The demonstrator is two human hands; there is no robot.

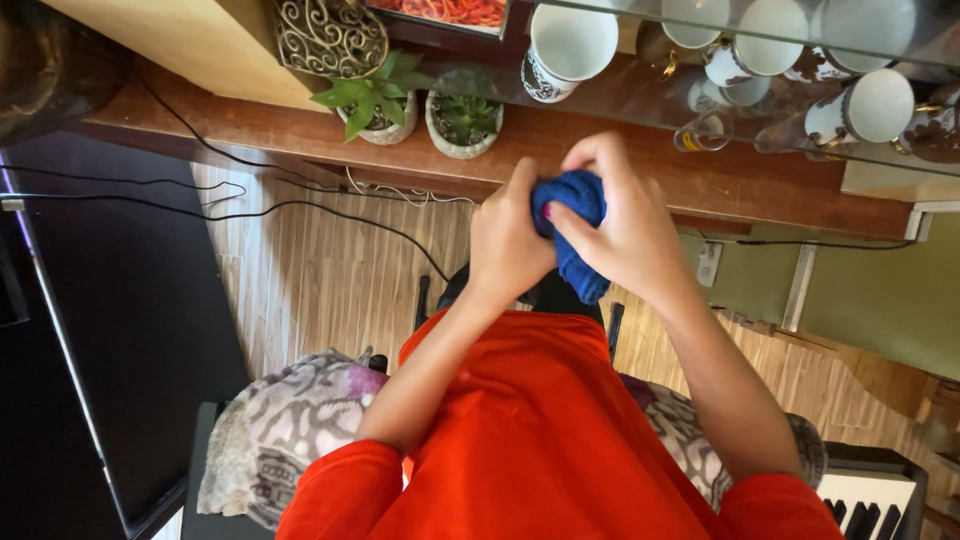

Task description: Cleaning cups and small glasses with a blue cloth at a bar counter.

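Note:
A bunched blue cloth [575, 200] is held between both my hands in front of my chest. My left hand [508, 238] grips its left side with the fingers curled. My right hand [625, 220] covers the right side, thumb and fingers pinching the fabric, and a tail of the cloth [582, 278] hangs down below it. I wear a red top [530, 430]. Whether anything is wrapped inside the cloth is hidden.
A wooden shelf [300, 130] just ahead carries two small potted succulents [375, 105] [465, 122]. White cups [570, 45] stand on a glass shelf [640, 85] to the right. Black cables [300, 205] cross the wood floor. Piano keys [865, 495] lie lower right, a patterned cushion [290, 420] lower left.

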